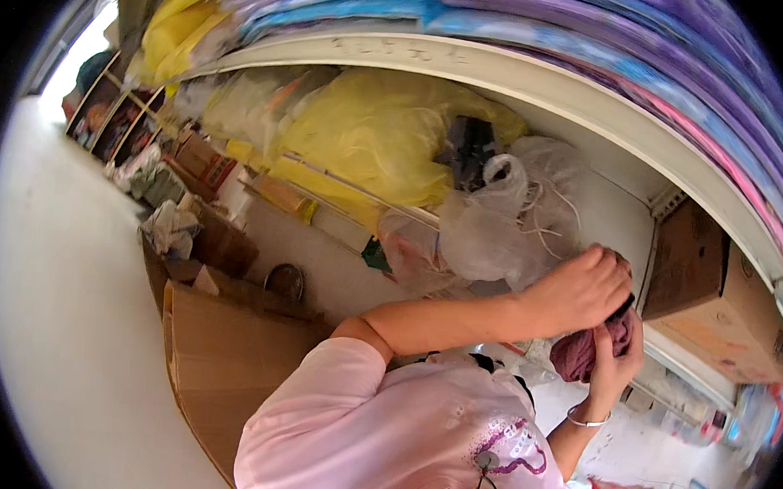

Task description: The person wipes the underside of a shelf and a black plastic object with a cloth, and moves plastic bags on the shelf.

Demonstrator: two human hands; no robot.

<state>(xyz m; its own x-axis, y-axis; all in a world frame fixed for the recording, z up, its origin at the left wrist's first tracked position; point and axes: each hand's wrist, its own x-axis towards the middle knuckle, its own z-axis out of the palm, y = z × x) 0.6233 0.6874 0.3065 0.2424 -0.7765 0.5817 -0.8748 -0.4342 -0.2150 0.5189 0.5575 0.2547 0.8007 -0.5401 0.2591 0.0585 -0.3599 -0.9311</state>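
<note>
My left hand [577,288] reaches across from the left, its fingers closed over the top of a maroon rolled cloth bundle [573,355]. A black strip [622,307] shows under these fingers, at the upper end of the bundle; most of it is hidden. From below, my right hand [617,361] wraps round the bundle, with the thumb along its front. A silver bangle [588,421] circles the right wrist. Just left of the hands, on the shelf, sits a clear plastic bag [489,236] with thin white cords.
Yellow plastic bags [371,133] and a black package [470,151] fill the shelf. Above runs a white shelf edge [542,66] under stacked blue and purple packs [509,25]. A cardboard box [716,297] stands right; an open carton [226,351] stands on the floor left.
</note>
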